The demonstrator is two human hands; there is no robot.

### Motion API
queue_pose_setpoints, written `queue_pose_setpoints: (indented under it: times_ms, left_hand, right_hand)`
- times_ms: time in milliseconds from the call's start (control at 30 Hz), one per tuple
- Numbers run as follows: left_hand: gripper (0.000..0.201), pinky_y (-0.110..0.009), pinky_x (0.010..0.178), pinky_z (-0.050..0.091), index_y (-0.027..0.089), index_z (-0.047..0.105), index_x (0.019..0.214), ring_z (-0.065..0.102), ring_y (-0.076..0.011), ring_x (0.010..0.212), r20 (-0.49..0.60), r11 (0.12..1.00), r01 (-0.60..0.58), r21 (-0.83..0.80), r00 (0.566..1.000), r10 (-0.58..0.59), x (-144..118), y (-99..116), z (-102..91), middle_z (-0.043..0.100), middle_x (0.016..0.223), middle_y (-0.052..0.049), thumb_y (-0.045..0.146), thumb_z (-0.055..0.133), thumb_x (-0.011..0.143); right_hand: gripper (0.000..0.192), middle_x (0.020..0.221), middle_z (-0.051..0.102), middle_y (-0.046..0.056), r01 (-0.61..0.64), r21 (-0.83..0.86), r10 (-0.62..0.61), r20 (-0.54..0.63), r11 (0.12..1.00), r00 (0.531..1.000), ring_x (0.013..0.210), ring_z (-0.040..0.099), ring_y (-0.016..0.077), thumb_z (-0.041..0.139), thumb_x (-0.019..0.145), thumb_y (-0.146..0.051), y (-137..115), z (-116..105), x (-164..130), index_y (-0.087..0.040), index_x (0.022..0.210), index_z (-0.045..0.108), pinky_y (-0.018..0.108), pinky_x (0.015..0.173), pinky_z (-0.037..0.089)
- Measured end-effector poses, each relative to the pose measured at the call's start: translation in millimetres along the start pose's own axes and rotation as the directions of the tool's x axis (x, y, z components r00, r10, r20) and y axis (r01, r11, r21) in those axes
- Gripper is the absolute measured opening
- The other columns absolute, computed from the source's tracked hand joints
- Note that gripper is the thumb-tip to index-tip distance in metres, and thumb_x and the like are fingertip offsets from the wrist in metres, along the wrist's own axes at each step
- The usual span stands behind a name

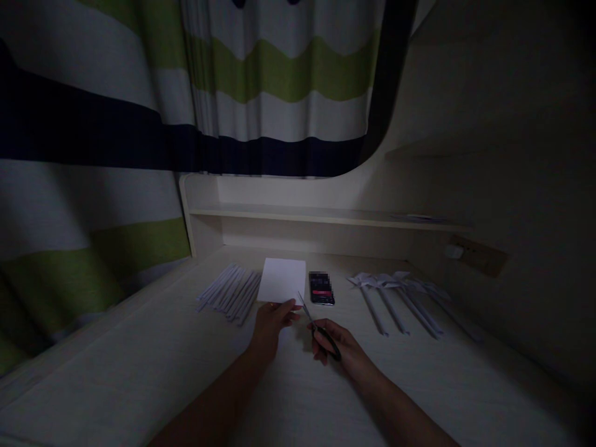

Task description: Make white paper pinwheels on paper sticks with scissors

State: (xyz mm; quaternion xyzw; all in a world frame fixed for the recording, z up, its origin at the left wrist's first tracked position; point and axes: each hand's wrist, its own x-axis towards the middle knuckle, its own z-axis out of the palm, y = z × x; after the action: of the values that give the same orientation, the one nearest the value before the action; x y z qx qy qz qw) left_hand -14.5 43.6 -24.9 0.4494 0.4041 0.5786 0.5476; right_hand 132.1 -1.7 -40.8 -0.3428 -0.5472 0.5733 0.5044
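Observation:
A white square sheet of paper is pinched along its near edge by my left hand, thumb on top. My right hand grips a pair of scissors by the black handles. The metal blades point up and left, their tips at the paper's lower right corner; whether they touch it I cannot tell. Just right of the paper lies a phone with its screen lit. Left of the sheet are several rolled white paper sticks side by side.
On the right lie several paper pinwheels on paper sticks. A shelf runs along the back above the desk. Striped curtains hang behind and to the left. A wall socket with a white plug sits on the right.

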Motion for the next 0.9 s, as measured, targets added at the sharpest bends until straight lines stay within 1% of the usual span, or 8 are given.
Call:
queue_pose_setpoints:
  times_ms: [167, 433, 667, 767, 900]
  left_hand:
    - [0.025, -0.021, 0.047, 0.037, 0.01, 0.067, 0.062, 0.055, -0.0112, 0.05, 0.002, 1.0, -0.001, 0.017, 1.0, 0.001, -1.5, 0.7, 0.6, 0.067, 0.064, -0.009, 0.034, 0.064, 0.059]
    - [0.024, -0.021, 0.047, 0.037, 0.01, 0.066, 0.06, 0.054, -0.0105, 0.048, 0.007, 1.0, 0.004, 0.019, 1.0, -0.004, -5.4, 5.8, 3.3, 0.067, 0.066, -0.01, 0.034, 0.065, 0.058]
    - [0.024, -0.02, 0.046, 0.036, 0.009, 0.066, 0.061, 0.052, -0.0087, 0.046, 0.008, 0.999, -0.002, 0.038, 1.0, 0.002, -4.9, 4.2, 3.1, 0.065, 0.06, -0.008, 0.033, 0.064, 0.059]
    - [0.024, -0.02, 0.047, 0.036, 0.009, 0.066, 0.061, 0.053, -0.0093, 0.047, 0.01, 1.0, 0.001, 0.028, 1.0, -0.001, -5.1, 4.3, 2.8, 0.066, 0.061, -0.009, 0.033, 0.065, 0.059]
    - [0.026, -0.021, 0.046, 0.036, 0.009, 0.067, 0.062, 0.053, -0.0106, 0.047, 0.03, 1.0, -0.003, 0.028, 1.0, 0.002, -5.8, 6.5, 3.0, 0.064, 0.056, -0.008, 0.034, 0.064, 0.059]
  right_hand:
    - [0.039, 0.052, 0.054, -0.003, -0.01, 0.015, 0.01, -0.005, 1.0, 1.0, 0.039, 0.045, 0.0073, 0.065, 0.061, -0.045, 3.6, -1.8, 1.3, -0.014, 0.084, 0.054, 0.019, 0.037, 0.03]
    - [0.036, 0.052, 0.054, -0.003, -0.004, 0.033, 0.004, -0.015, 0.999, 1.0, 0.041, 0.045, 0.0076, 0.064, 0.063, -0.043, 1.4, 0.1, -0.4, -0.015, 0.083, 0.055, 0.019, 0.038, 0.03]
    - [0.035, 0.053, 0.054, -0.003, -0.008, 0.032, 0.008, -0.004, 0.999, 1.0, 0.041, 0.044, 0.0067, 0.062, 0.065, -0.042, 2.2, 0.1, -0.4, -0.014, 0.084, 0.054, 0.019, 0.038, 0.03]
    - [0.035, 0.053, 0.053, -0.003, -0.008, 0.027, 0.008, -0.005, 1.0, 1.0, 0.042, 0.044, 0.0068, 0.063, 0.065, -0.042, 0.5, 1.1, -1.2, -0.014, 0.084, 0.055, 0.019, 0.039, 0.029]
    - [0.036, 0.055, 0.054, -0.002, -0.009, 0.042, 0.009, -0.006, 0.999, 1.0, 0.043, 0.045, 0.0076, 0.064, 0.063, -0.042, -2.8, 1.7, -2.6, -0.014, 0.085, 0.056, 0.02, 0.041, 0.03]
